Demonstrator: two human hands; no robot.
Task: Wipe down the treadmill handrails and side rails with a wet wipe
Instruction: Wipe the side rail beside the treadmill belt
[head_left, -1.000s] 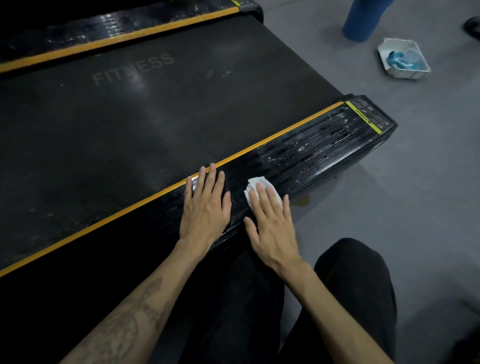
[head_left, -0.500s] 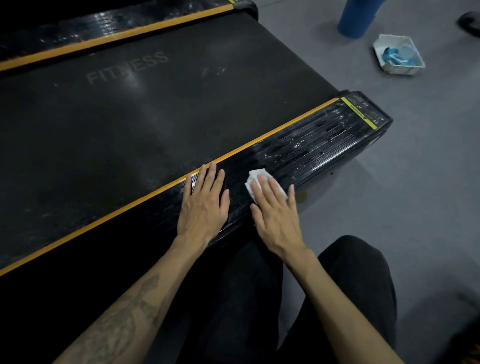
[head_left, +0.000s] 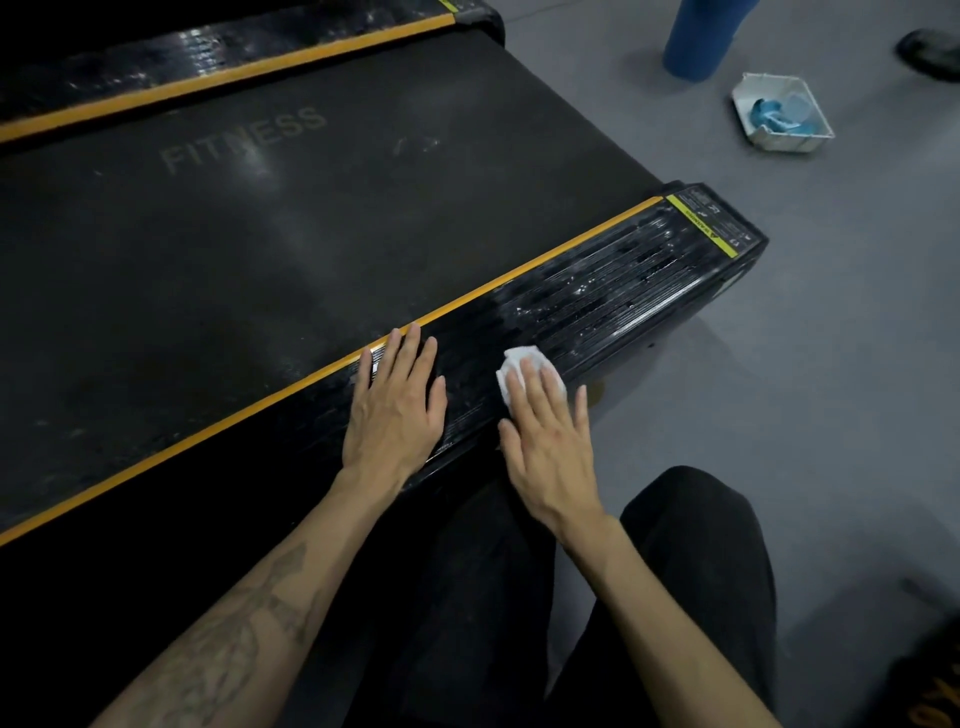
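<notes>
A black ribbed side rail (head_left: 613, 291) with an orange stripe runs along the near edge of the treadmill belt (head_left: 260, 234); its far part glistens wet. My right hand (head_left: 550, 436) lies flat with straight fingers on a white wet wipe (head_left: 519, 364), pressing it onto the rail's outer edge. My left hand (head_left: 395, 405) rests flat on the rail just to the left, fingers straight. The far side rail (head_left: 234, 47) shows at the top. No handrails are in view.
On the grey floor at the upper right stand a blue cylinder (head_left: 701, 36) and a white tray (head_left: 810, 111) holding blue cloth. A dark shoe (head_left: 930, 52) shows at the right edge. My black-trousered knees (head_left: 691, 571) are at the bottom.
My right hand has slid the wipe a little farther along the rail toward its end. My left hand has stayed flat in the same place on the rail.
</notes>
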